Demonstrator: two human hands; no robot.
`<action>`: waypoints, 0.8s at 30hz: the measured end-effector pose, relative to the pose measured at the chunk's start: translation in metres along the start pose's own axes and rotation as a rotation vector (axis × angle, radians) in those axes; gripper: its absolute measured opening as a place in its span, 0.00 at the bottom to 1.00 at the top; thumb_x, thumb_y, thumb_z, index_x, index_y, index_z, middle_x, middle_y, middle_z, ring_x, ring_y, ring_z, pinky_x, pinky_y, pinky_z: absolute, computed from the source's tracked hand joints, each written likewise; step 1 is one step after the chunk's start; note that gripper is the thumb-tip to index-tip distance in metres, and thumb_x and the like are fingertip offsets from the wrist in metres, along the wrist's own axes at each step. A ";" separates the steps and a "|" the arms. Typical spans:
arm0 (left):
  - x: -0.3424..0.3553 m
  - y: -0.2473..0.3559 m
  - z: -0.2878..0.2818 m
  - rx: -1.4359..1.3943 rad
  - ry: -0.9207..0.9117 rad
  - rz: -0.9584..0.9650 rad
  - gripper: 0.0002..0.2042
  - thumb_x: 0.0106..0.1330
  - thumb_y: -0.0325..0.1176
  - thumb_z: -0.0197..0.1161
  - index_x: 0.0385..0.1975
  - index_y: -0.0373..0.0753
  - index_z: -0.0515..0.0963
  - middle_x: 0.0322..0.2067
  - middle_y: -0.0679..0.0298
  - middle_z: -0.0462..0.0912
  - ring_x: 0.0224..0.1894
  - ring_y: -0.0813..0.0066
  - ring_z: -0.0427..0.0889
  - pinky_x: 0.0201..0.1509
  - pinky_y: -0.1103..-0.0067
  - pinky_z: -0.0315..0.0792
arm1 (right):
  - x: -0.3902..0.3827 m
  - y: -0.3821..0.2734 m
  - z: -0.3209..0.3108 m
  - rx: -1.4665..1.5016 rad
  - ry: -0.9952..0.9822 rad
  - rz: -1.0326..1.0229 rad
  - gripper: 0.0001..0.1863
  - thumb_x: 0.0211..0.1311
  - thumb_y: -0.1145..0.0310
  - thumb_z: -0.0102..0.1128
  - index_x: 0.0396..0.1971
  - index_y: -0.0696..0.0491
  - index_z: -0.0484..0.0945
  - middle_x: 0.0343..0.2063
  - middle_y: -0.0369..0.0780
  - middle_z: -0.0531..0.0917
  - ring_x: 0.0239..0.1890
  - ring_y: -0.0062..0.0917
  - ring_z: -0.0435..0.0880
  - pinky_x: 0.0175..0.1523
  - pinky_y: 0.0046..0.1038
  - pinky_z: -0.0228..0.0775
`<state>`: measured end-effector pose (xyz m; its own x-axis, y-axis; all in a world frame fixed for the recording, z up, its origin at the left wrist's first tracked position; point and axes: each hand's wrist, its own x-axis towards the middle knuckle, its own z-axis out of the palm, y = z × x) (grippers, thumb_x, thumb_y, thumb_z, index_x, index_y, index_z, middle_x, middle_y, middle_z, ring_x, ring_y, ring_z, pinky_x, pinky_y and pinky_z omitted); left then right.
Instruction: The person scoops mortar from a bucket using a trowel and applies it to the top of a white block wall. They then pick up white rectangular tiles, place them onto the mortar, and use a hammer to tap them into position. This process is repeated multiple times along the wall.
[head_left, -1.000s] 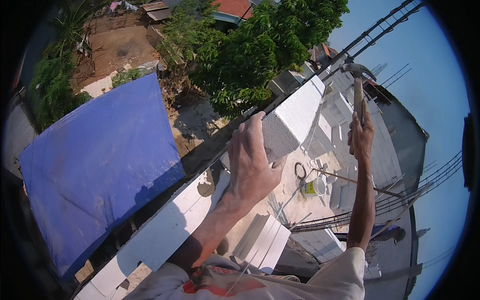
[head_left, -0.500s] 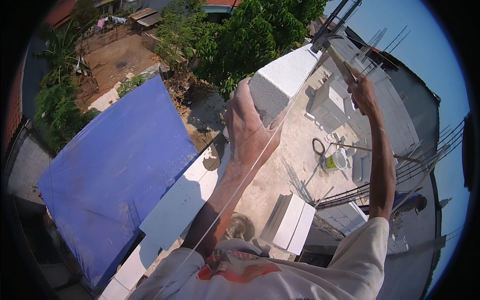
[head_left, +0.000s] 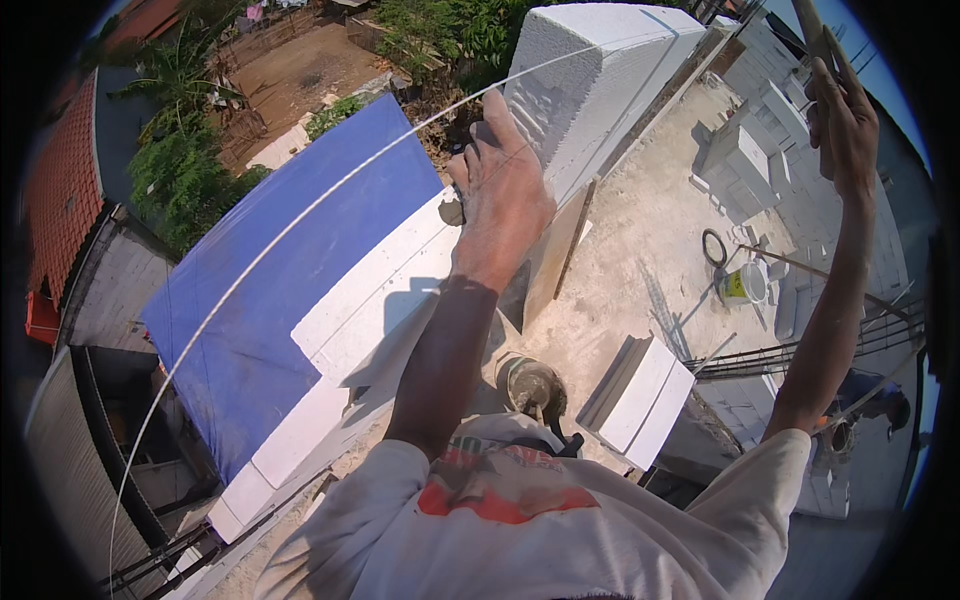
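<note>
My left hand point(head_left: 503, 205) is beside the near end of a large white block point(head_left: 555, 95) on the wall, with one finger stretched up at the block's rough end face. A thin white string point(head_left: 340, 185) passes by that fingertip and curves down to the lower left. The fingers look apart, and I cannot tell whether any of them grips the string. Raised at the upper right, my right hand point(head_left: 845, 125) is closed round the wooden handle of a hammer point(head_left: 812, 40), whose head is out of view.
A blue tarp point(head_left: 300, 240) spreads left of the white block wall point(head_left: 380, 290). Below my arms are a bucket of grey mix point(head_left: 530, 385) and stacked white blocks point(head_left: 640, 400). Further off on the floor stand a pail point(head_left: 742, 285) and more blocks point(head_left: 740, 165). Rebar point(head_left: 820, 350) runs at the right.
My left hand has come off the block's end, and the string now bows out to the left. My right hand has lifted the hammer up and right, away from the block's far end.
</note>
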<state>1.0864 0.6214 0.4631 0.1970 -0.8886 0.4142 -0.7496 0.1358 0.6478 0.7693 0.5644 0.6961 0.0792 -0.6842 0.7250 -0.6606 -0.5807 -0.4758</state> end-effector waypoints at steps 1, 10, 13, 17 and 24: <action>-0.003 0.002 0.000 -0.031 0.013 0.031 0.54 0.54 0.23 0.70 0.74 0.23 0.34 0.59 0.32 0.67 0.62 0.41 0.70 0.68 0.51 0.52 | -0.004 0.000 -0.001 -0.013 0.009 0.010 0.31 0.74 0.52 0.63 0.70 0.52 0.71 0.27 0.34 0.78 0.16 0.11 0.71 0.16 0.18 0.67; 0.002 0.009 -0.001 0.016 -0.021 -0.090 0.57 0.56 0.23 0.70 0.74 0.23 0.27 0.60 0.27 0.62 0.65 0.31 0.65 0.73 0.45 0.46 | -0.024 0.008 0.012 -0.326 -0.340 0.111 0.30 0.75 0.52 0.59 0.70 0.52 0.71 0.24 0.33 0.75 0.12 0.11 0.69 0.12 0.18 0.62; 0.005 0.038 -0.018 -0.191 0.004 -0.089 0.59 0.56 0.29 0.76 0.74 0.24 0.30 0.68 0.26 0.53 0.69 0.32 0.64 0.74 0.48 0.48 | -0.031 -0.002 -0.002 -0.259 -0.251 0.073 0.29 0.76 0.54 0.59 0.71 0.52 0.70 0.26 0.34 0.77 0.12 0.11 0.69 0.11 0.19 0.62; 0.010 0.070 -0.005 -0.503 0.369 0.189 0.61 0.58 0.34 0.76 0.75 0.27 0.26 0.70 0.21 0.37 0.74 0.22 0.44 0.77 0.43 0.40 | -0.070 -0.029 0.018 0.035 -0.046 0.049 0.30 0.75 0.61 0.61 0.71 0.54 0.68 0.26 0.34 0.78 0.18 0.11 0.73 0.20 0.18 0.65; -0.104 0.046 0.049 -0.794 0.203 0.458 0.51 0.58 0.32 0.74 0.77 0.32 0.45 0.76 0.40 0.46 0.77 0.38 0.50 0.78 0.51 0.50 | -0.233 0.029 0.100 0.540 0.028 0.420 0.19 0.74 0.66 0.62 0.57 0.62 0.76 0.23 0.33 0.74 0.25 0.16 0.73 0.31 0.22 0.67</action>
<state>1.0003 0.6981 0.4183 0.1525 -0.5913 0.7919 -0.1452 0.7792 0.6097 0.8061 0.6626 0.4638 -0.1261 -0.8923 0.4336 -0.1652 -0.4121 -0.8961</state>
